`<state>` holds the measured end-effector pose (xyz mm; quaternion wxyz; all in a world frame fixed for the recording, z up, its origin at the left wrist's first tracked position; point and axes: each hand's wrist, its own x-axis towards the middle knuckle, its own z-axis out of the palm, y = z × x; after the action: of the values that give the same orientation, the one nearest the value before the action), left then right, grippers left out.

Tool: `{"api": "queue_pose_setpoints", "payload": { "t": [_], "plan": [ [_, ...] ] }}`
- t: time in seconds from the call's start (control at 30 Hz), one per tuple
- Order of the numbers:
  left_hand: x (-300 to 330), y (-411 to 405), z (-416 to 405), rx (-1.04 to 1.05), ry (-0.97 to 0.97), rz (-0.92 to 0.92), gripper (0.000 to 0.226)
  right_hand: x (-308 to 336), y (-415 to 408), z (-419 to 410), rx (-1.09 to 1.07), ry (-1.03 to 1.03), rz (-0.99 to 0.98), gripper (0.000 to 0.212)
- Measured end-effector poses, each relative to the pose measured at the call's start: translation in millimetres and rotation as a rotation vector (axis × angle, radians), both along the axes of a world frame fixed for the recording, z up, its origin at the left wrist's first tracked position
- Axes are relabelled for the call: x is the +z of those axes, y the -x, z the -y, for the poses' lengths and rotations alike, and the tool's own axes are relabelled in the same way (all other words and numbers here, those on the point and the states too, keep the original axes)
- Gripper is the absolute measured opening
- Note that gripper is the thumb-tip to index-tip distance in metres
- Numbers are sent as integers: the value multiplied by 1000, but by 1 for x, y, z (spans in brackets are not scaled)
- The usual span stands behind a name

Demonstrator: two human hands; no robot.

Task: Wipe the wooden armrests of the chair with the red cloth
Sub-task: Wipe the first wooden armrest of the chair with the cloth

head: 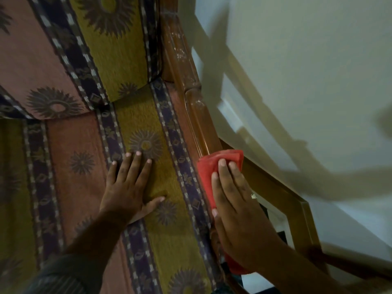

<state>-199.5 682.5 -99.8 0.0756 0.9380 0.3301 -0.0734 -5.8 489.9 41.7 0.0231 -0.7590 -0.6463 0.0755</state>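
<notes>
On the glossy carved armrest [203,132], right hand [235,200] presses folded red cloth [206,172] flat; left hand [129,187] spread on coarse patterned cushion [70,183].

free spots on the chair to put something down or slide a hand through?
Free: seat cushion left of the left hand, up to the back cushion; armrest beyond the red cloth. Crowded: the strip between both hands; the right hand covers the near armrest.

Left hand [129,187] flat on the striped, sunburst-patterned seat cushion [74,166], right hand [235,200] beside it on the red cloth [206,168] over the brown wooden armrest [201,122], pale wall [307,60] further right.
</notes>
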Motion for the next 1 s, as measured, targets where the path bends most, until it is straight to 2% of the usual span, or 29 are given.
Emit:
{"api": "queue_pose_setpoints", "payload": {
  "t": [0.13,0.23,0.37,0.43,0.73,1.0],
  "plan": [
    [-5,0,1,0,-19,-1,106,3,-10,-34,51,36,-51,66],
    [-5,1,0,6,-22,-2,106,3,-23,-79,-5,20,-88,68],
    [-6,0,1,2,-27,0,106,9,-42,-130,-317,13,-460,78],
    [-9,0,1,-2,-24,3,106,8,-41,-127,-371,-13,-505,75],
    [-9,1,-2,0,-12,14,106,2,-7,-30,-44,-11,-59,65],
    [-10,1,-1,-4,-10,17,106,10,-15,-56,117,101,103,66]
  ]
}}
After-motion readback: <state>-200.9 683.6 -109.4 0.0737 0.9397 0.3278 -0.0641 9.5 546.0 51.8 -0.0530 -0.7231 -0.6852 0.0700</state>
